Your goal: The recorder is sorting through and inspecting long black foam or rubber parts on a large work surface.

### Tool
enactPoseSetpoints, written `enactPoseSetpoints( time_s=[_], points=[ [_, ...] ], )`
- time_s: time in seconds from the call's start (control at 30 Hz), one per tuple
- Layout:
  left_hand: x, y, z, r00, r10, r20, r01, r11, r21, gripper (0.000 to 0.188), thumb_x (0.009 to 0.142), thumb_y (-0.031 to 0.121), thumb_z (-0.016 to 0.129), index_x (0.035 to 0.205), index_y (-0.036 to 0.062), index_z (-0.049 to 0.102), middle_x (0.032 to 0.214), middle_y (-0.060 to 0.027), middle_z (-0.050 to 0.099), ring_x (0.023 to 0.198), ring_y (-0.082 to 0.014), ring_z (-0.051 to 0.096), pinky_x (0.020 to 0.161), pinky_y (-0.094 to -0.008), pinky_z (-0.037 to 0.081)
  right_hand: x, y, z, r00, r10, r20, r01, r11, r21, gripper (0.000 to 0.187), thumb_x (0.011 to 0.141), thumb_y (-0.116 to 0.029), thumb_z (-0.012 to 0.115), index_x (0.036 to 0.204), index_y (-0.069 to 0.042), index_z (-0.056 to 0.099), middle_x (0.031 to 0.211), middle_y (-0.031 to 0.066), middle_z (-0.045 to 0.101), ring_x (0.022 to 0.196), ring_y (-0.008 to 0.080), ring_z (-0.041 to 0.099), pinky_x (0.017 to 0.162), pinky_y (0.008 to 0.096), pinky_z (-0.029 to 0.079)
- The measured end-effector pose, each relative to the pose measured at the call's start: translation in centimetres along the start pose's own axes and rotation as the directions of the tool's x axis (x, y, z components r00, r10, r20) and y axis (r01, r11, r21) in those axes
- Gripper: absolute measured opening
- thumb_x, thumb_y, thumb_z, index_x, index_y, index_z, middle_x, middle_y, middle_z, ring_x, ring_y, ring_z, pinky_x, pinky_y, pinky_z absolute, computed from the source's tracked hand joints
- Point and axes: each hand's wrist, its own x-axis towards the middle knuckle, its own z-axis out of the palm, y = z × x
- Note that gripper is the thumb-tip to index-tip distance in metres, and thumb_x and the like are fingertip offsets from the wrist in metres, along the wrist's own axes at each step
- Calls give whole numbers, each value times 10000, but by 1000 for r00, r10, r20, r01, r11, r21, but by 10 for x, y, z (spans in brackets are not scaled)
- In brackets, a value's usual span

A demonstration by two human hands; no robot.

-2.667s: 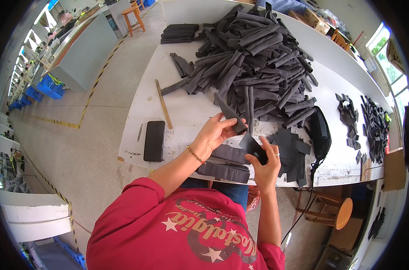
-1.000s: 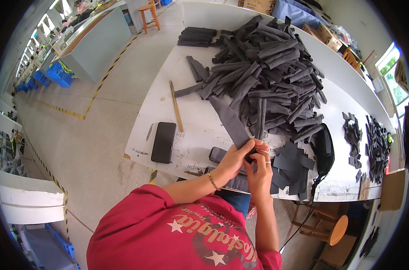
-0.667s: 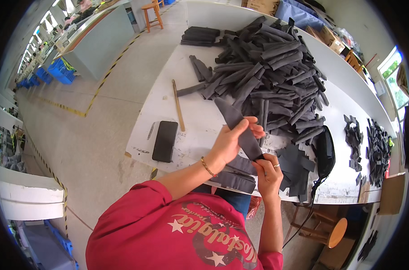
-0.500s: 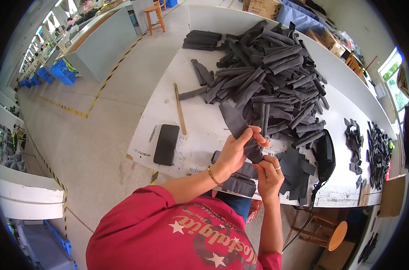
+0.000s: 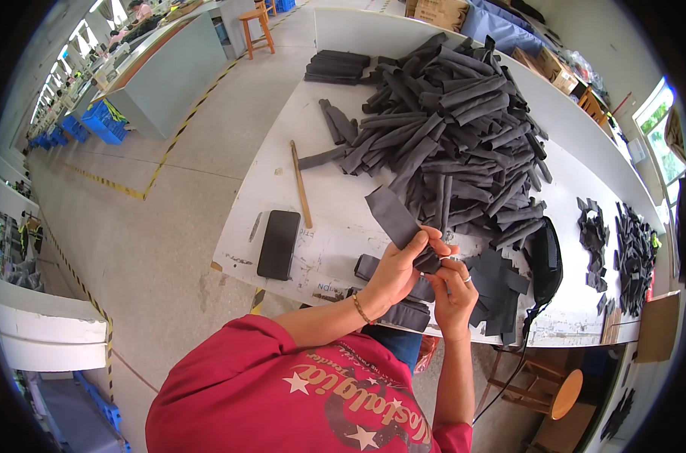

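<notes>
Moved: my hands have drawn together again, low centre of frame.
Left hand (image 5: 394, 273): pinching the flat dark grey fabric strip (image 5: 394, 217).
Right hand (image 5: 454, 289): fingers closed on the strip's lower end.
Bench (image 5: 335, 234): white, beneath both.

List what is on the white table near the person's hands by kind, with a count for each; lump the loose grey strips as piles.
Grey strip held in both hands: 1
Big heap of grey strips: 1
Neat stack of strips at the far corner: 1
Black phone: 1
Wooden stick: 1
Black pouch with a cord: 1
Total: 6
</notes>
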Motion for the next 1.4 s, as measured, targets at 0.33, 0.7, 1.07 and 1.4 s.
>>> enactPoseSetpoints(
  time_s=[0.33,0.7,1.07,1.4],
  points=[
    [8,12,-1,998,-18,-59,20,999,28,308,1023,301,464,1132,33,571,1009,-114,678,1122,-311,614,1018,-422,449,4,-6,9,990,140,26,-142,977,158,172,785,-11,741,907,18,624,1032,84,618,882,186,612,770,284,481],
    [15,22,-9,987,126,104,-129,991,22,323,1021,274,469,1198,27,579,1246,-195,604,1249,-284,525,1101,-422,369,-4,-15,12,767,641,24,-382,426,820,130,921,-78,633,1028,-6,615,1050,46,580,920,96,567,752,245,491],
    [-18,49,-49,978,10,-209,76,914,400,353,988,284,554,1152,-20,627,1028,-126,682,920,-220,666,857,-329,547,-34,25,-7,789,610,69,-503,577,644,119,930,-107,646,913,10,632,771,-35,569,656,44,480,589,202,406],
    [-90,26,-84,861,320,396,-302,-305,903,115,783,50,733,881,42,674,732,-67,581,636,-211,544,594,-312,452,-122,45,5,867,498,-28,-498,860,-111,192,842,-99,728,962,17,633,777,61,599,601,121,507,570,290,431]
  ],
)
